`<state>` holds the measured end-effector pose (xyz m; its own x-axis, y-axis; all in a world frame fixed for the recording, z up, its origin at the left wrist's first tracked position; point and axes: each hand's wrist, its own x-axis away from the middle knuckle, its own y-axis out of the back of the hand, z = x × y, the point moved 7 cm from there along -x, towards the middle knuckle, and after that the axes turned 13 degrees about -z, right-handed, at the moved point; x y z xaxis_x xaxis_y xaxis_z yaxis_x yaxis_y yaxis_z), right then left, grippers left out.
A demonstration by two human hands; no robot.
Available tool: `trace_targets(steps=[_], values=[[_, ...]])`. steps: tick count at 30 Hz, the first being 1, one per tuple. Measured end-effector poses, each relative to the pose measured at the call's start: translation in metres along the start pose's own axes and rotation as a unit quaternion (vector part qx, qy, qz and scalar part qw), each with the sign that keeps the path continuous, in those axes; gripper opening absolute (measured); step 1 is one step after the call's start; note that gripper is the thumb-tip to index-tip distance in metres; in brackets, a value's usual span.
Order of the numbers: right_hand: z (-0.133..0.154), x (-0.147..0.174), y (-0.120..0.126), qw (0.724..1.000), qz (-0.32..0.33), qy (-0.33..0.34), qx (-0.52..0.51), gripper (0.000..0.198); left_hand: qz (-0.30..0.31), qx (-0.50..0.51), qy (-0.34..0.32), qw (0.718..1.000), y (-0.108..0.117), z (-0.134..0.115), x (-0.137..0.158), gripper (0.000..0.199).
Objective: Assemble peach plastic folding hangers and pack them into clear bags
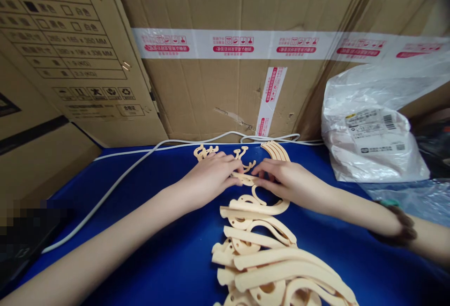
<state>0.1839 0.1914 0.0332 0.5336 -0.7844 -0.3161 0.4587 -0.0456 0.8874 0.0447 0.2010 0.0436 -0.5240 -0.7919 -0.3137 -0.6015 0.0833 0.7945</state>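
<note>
Both of my hands are at a flat beige plastic piece with a cut-out, which looks like part of a folding clothes hanger. My left hand pinches its left end between thumb and fingers. At its right end, the thumb and bent fingers of my right hand close on it. A thin curved part shows just below. Toward me lies a heap of long curved hanger arms. Small hooks sit beyond my left hand, more loose hooks lie between the hands, and neatly stacked arms are behind my right hand.
A blue surface lies under everything. Cardboard boxes wall off the back and left. A white cable runs along the back and left. At right stands a white plastic bag; a dark device is at lower left.
</note>
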Motion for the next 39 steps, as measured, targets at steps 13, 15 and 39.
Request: trace_targets(steps=[13,15,39], values=[[-0.023,-0.032,0.011,0.935,-0.037,-0.094,-0.339,0.030,-0.089,0.322,0.100,0.937,0.021,-0.009,-0.043,0.006],[-0.022,-0.035,0.015,0.942,-0.035,-0.087,-0.324,0.031,-0.096,0.336,0.112,0.930,0.025,-0.010,-0.042,0.009],[-0.011,-0.059,0.047,0.967,-0.084,0.078,0.227,0.034,-0.236,-0.052,0.041,0.970,0.043,-0.004,-0.040,0.026]])
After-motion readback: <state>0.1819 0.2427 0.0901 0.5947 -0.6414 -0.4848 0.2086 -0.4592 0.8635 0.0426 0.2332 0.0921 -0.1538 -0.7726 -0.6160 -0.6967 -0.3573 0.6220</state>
